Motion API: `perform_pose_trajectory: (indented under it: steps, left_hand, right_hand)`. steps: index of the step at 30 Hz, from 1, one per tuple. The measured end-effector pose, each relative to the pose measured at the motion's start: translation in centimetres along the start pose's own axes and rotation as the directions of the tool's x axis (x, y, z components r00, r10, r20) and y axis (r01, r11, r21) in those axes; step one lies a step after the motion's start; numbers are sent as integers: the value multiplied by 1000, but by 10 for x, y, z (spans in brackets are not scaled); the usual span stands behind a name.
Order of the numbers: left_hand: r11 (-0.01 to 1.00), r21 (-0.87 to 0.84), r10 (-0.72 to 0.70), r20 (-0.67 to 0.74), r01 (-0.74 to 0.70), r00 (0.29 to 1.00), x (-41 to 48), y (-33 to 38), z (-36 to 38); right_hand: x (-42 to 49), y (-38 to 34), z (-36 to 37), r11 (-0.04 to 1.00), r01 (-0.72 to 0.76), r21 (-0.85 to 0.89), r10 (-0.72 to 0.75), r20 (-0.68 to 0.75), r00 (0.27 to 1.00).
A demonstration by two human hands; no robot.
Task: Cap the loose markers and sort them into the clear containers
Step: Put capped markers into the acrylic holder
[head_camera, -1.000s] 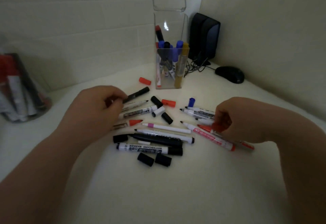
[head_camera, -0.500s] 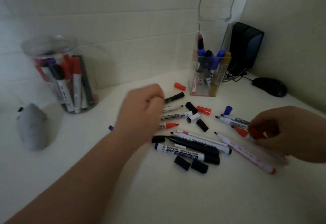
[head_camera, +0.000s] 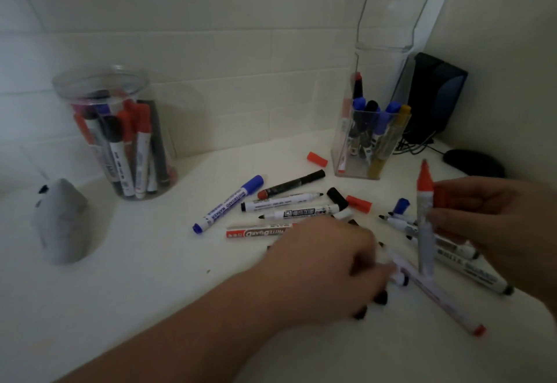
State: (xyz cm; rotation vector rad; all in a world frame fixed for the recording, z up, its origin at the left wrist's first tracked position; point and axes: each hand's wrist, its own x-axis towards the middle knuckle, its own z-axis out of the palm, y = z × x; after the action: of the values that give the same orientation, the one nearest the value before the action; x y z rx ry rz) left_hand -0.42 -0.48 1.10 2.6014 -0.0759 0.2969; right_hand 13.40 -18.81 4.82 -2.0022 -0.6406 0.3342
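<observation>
Capping: at 3 o'clock the right hand (head_camera: 494, 220) pinches a red marker (head_camera: 425, 217) upright with what looks like its red cap (head_camera: 442, 198) alongside, seemingly ready for pressing on; the blurred left hand (head_camera: 325, 265) curls over the loose markers (head_camera: 289, 201), hold unclear.

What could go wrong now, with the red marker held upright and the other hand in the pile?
1. The red marker in the right hand looks uncapped; its tip could stain skin or the table.
2. The left hand reaches among uncapped markers; their tips may stain it, and it could knock the loose black caps away.
</observation>
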Motion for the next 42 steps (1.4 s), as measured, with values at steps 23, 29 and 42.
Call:
perform_pose_trajectory:
  steps: [23,29,42]
  left_hand:
    - [792,341,-522,-49,505,852,111,-96,-5]
    - [897,116,-418,-86,426,904,89,-71,-38]
    - [954,283,-149,156,101,976,15,-4,-9]
  right_hand:
    - [23,36,22,852,126,-508,-134,21,991]
    - [20,36,18,906,180,-383,-213,-45,976]
    - [12,31,33,908,262,-327,-264,39,964]
